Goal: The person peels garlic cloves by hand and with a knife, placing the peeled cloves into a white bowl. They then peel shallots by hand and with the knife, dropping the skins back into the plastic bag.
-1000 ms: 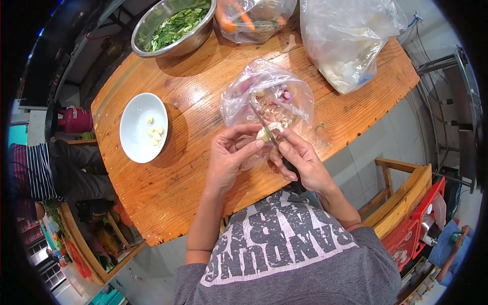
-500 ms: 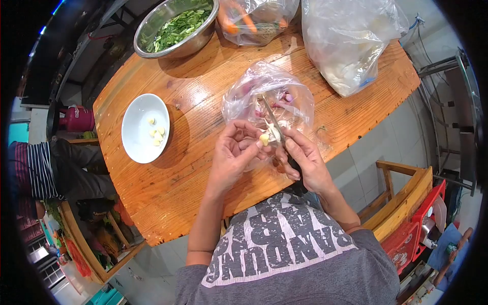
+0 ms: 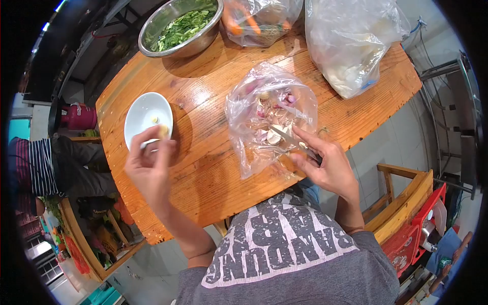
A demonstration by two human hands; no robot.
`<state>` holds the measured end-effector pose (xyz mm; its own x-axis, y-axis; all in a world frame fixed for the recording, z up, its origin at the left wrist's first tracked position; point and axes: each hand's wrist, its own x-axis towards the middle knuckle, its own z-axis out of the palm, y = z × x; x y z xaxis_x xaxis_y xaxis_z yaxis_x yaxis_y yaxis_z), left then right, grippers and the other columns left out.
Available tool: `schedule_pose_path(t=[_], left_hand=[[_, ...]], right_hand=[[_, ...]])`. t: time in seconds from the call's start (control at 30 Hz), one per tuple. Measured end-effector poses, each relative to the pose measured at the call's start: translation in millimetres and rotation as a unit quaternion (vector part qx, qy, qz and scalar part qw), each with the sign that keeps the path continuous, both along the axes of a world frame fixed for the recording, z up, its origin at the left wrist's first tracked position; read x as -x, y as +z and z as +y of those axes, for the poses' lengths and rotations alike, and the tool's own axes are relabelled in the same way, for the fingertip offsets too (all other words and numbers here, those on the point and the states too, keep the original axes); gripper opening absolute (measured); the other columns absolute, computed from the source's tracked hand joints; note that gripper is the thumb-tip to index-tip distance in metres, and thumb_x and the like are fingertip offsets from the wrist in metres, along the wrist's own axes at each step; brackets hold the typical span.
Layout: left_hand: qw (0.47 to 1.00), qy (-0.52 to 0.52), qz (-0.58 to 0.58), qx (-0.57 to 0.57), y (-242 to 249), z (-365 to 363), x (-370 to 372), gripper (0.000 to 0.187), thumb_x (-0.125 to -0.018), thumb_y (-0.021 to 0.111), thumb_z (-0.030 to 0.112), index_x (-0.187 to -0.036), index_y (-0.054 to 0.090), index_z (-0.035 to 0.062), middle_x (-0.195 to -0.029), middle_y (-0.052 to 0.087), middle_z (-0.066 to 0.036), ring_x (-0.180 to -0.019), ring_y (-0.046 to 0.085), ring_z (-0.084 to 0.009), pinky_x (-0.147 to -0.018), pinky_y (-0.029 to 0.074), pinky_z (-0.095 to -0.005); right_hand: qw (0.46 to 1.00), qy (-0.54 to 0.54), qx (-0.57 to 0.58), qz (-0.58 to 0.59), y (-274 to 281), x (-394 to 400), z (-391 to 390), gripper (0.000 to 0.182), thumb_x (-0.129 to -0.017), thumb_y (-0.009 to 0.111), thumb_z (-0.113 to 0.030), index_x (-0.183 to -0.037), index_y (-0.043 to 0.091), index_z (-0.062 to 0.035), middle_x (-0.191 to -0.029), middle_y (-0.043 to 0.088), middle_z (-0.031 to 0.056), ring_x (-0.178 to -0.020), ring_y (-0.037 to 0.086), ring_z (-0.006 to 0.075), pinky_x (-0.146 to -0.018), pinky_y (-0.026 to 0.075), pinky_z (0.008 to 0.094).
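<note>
My left hand [image 3: 152,155] is over the near edge of the white bowl [image 3: 149,109], pinching a yellowish garlic clove [image 3: 163,131] between thumb and fingertips. A pale clove [image 3: 154,119] lies inside the bowl; my fingers hide part of it. My right hand [image 3: 325,161] holds a knife [image 3: 288,136], its blade pointing up and left over the clear plastic bag [image 3: 244,147]. On the bag lie white garlic pieces [image 3: 274,134] and small purple shallots [image 3: 290,99].
At the back of the wooden table [image 3: 198,203] stand a metal bowl of chopped greens [image 3: 185,30], a bag with carrots [image 3: 249,23] and a large plastic bag [image 3: 351,46]. A person in a striped shirt [image 3: 43,168] is at the left.
My left hand has moved left from the garlic above the bag to the white bowl, carrying a clove. My right hand has shifted slightly right and down with the knife.
</note>
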<state>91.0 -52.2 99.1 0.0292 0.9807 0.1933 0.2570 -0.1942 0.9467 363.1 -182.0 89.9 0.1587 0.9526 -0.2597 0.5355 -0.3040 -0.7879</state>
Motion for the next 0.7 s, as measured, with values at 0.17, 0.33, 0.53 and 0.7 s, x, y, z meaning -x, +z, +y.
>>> schedule_pose_path(t=[0.17, 0.33, 0.53, 0.7], left_hand=[[0.960, 0.144, 0.240, -0.026, -16.1, 29.9, 61.8, 0.014, -0.082, 0.067, 0.004, -0.093, 0.064, -0.0047, -0.076, 0.064, -0.005, -0.070, 0.059, -0.0066, -0.062, 0.047, -0.0200], [0.957, 0.142, 0.251, 0.003, -30.0, 36.0, 72.3, 0.010, -0.079, 0.069, 0.003, -0.085, 0.066, -0.0042, -0.075, 0.065, -0.005, -0.067, 0.059, -0.0068, -0.061, 0.048, -0.0212], [0.984, -0.027, 0.151, -0.089, -8.2, -0.1, -30.7, 0.006, -0.084, 0.064, 0.004, -0.085, 0.065, -0.0014, -0.074, 0.063, -0.003, -0.066, 0.059, -0.0084, -0.060, 0.047, -0.0226], [0.913, -0.310, 0.228, -0.135, -26.2, -6.5, -118.1, 0.013, -0.084, 0.058, 0.003, -0.095, 0.061, -0.0024, -0.089, 0.063, -0.016, -0.071, 0.063, -0.0267, -0.064, 0.049, -0.0331]], right_hand=[[0.991, -0.072, -0.114, -0.018, -9.9, -5.6, 1.2, 0.035, -0.077, 0.065, -0.007, -0.111, 0.061, -0.0017, -0.062, 0.056, 0.0167, -0.050, 0.054, 0.0199, -0.052, 0.043, 0.0306], [0.982, -0.133, -0.128, -0.040, -14.2, -13.8, 7.7, 0.027, -0.078, 0.061, -0.002, -0.106, 0.063, -0.0007, -0.070, 0.059, 0.0164, -0.056, 0.056, 0.0177, -0.054, 0.043, 0.0281], [0.959, -0.127, -0.209, 0.145, -11.3, -14.2, 16.3, 0.031, -0.082, 0.055, -0.001, -0.112, 0.058, 0.0004, -0.087, 0.062, 0.0187, -0.073, 0.061, 0.0170, -0.065, 0.045, 0.0257], [0.973, 0.014, -0.219, 0.078, -31.5, 0.3, 33.1, 0.041, -0.083, 0.047, -0.001, -0.123, 0.050, 0.0009, -0.099, 0.061, 0.0252, -0.089, 0.062, 0.0369, -0.077, 0.047, 0.0359]])
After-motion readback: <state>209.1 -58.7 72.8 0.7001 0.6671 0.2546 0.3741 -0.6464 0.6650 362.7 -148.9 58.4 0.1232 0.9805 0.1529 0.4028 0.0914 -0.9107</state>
